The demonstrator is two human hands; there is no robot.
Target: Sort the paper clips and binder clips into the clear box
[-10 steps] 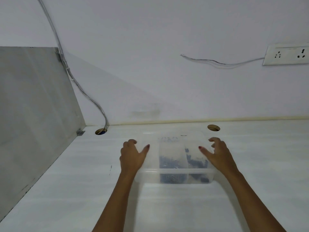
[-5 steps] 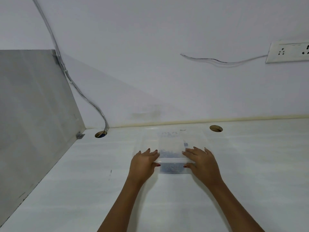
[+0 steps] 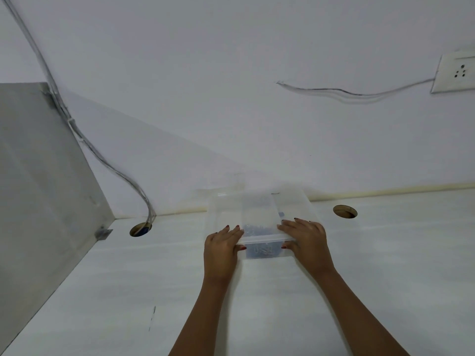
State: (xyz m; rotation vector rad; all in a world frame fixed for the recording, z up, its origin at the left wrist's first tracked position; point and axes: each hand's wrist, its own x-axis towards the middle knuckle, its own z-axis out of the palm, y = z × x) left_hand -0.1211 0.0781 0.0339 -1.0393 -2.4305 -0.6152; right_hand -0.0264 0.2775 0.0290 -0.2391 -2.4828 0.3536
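Observation:
The clear box (image 3: 259, 211) stands on the white desk near the back wall, with its translucent lid on top. Dark clips (image 3: 262, 250) show through its front wall; I cannot tell paper clips from binder clips. My left hand (image 3: 222, 246) lies on the lid's front left corner, fingers flat on top and thumb under the rim. My right hand (image 3: 305, 238) holds the front right corner the same way.
The white desk (image 3: 128, 291) has two round cable holes, one left (image 3: 140, 229) and one right (image 3: 345, 211) of the box. A grey partition (image 3: 38, 188) closes the left side. A cable (image 3: 102, 155) drops into the left hole. A wall socket (image 3: 455, 73) sits high right.
A second ago my hands were at the box's left and right sides. They have moved inward onto the lid's front corners and stayed there.

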